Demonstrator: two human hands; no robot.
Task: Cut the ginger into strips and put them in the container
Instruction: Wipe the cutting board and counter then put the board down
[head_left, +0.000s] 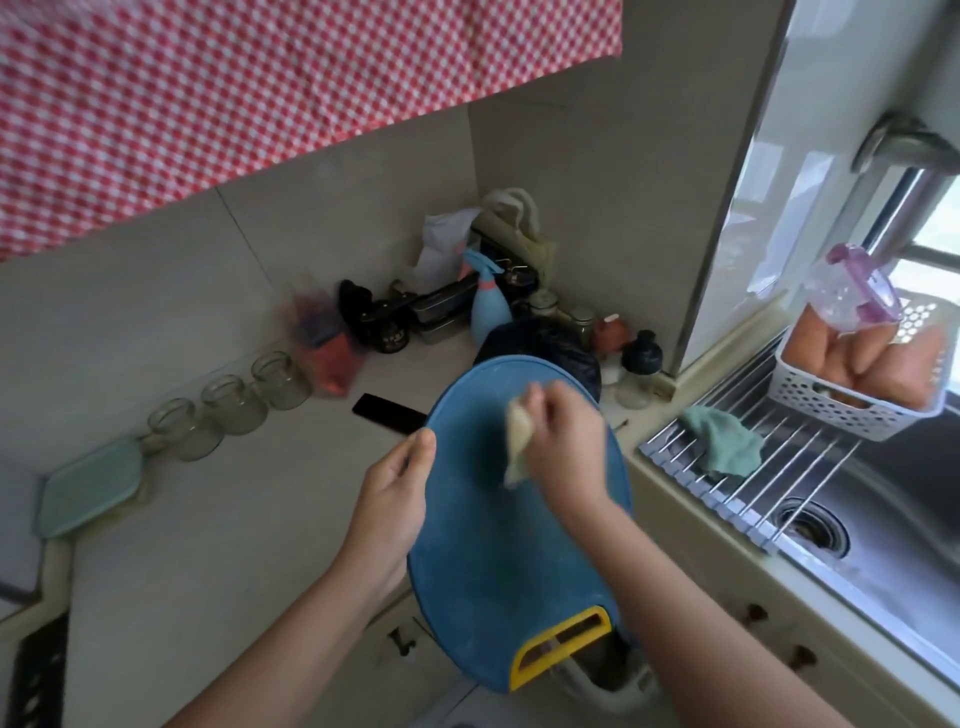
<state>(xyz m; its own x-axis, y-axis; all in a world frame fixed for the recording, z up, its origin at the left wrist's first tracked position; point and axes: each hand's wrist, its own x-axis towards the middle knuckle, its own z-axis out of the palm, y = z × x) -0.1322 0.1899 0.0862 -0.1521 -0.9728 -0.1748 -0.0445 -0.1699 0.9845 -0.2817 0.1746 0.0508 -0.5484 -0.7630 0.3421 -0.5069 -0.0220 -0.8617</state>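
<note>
Ginger not plainly in view: pale limp piece (517, 447) pinched in right hand (566, 441) against tilted blue board (519, 545), root or cloth, cannot tell. Left hand (395, 488) gripping board rim. By judgement, ginger light, firm, knobbly, slick once cut; best pinned flat-side down, fingertips curled.

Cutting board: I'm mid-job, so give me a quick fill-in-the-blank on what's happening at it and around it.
1. The right hand presses a pale cloth on the board, whose handle is ____.
2. The left hand pinches the board's ____ edge.
3. The glass jars along the wall number ____.
4. The green rag lies on the rack over the ____.

Missing words: yellow; left; three; sink.
</note>
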